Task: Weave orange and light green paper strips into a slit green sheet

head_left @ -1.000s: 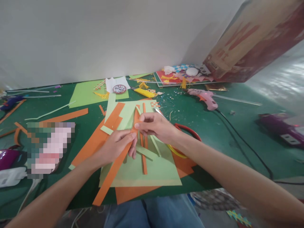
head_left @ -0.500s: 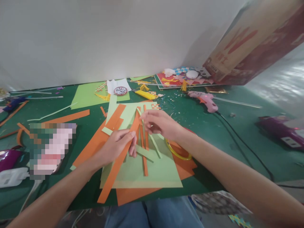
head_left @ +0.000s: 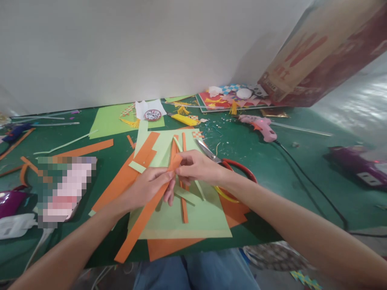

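Observation:
An orange paper strip [head_left: 142,225] runs slantwise through both hands, its long end hanging toward the table's front edge. My left hand [head_left: 155,183] pinches it partway along. Close by, my right hand [head_left: 195,167] grips the strip's upper end, which looks folded over at the fingers. Under the hands lies a stack of pale green paper sheets [head_left: 181,225], with narrow orange strips [head_left: 184,209] and a pale green strip [head_left: 189,196] on it. Scissors [head_left: 208,151] with red and yellow handles rest beside my right wrist, partly hidden by the forearm.
Wider orange paper [head_left: 121,177] lies left of the stack. A blurred-out phone [head_left: 71,189] sits farther left. Behind are a yellow utility knife [head_left: 184,119] and a pink glue gun [head_left: 258,127] with a black cord. A paper bag [head_left: 299,60] leans at back right.
My right hand has come down from the strip's tip and now holds its upper end near my left hand. The strip's lower end has swung left. More of the scissors shows.

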`<state>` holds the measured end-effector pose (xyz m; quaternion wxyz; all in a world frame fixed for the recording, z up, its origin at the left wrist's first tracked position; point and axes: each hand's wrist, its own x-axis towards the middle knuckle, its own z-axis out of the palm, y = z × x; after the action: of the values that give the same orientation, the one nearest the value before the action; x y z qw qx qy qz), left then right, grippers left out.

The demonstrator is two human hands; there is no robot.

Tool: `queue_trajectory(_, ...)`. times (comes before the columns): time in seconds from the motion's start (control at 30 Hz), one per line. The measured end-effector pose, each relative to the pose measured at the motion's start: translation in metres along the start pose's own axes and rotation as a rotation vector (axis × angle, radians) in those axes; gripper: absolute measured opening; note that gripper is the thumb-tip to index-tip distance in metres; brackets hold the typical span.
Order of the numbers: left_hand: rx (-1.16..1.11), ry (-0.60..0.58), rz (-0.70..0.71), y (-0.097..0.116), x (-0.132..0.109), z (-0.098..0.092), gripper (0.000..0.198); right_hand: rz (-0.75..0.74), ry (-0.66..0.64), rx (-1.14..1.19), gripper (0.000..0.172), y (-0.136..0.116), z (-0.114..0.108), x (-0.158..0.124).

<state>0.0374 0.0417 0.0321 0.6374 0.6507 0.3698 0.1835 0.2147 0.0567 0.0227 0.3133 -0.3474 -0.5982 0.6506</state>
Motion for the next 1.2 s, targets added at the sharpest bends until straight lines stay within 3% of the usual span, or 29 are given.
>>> queue_trajectory(0.3,-0.01,-0.006,-0.001,-0.001,0.0,0.0,0.036,0.002,0.054,-0.067,0.015,-0.007,-0.004,-0.001)
queue_trajectory(0.7,-0.002,0.012,-0.008,0.003,-0.001,0.001,0.037,-0.062,0.159,-0.004,0.002,-0.007,-0.017,0.001)
queue_trajectory(0.9,-0.067,0.12,0.027,0.006,0.0,0.003,0.033,-0.052,0.327,0.18,0.006,-0.009,-0.015,0.004)
queue_trajectory(1.07,-0.053,0.15,0.014,0.007,0.002,0.004,0.032,0.047,0.181,0.245,0.015,-0.006,-0.001,0.004)
queue_trajectory(1.2,0.065,0.107,0.022,0.007,0.001,0.007,0.035,0.039,0.15,0.263,0.013,-0.004,0.005,0.003)
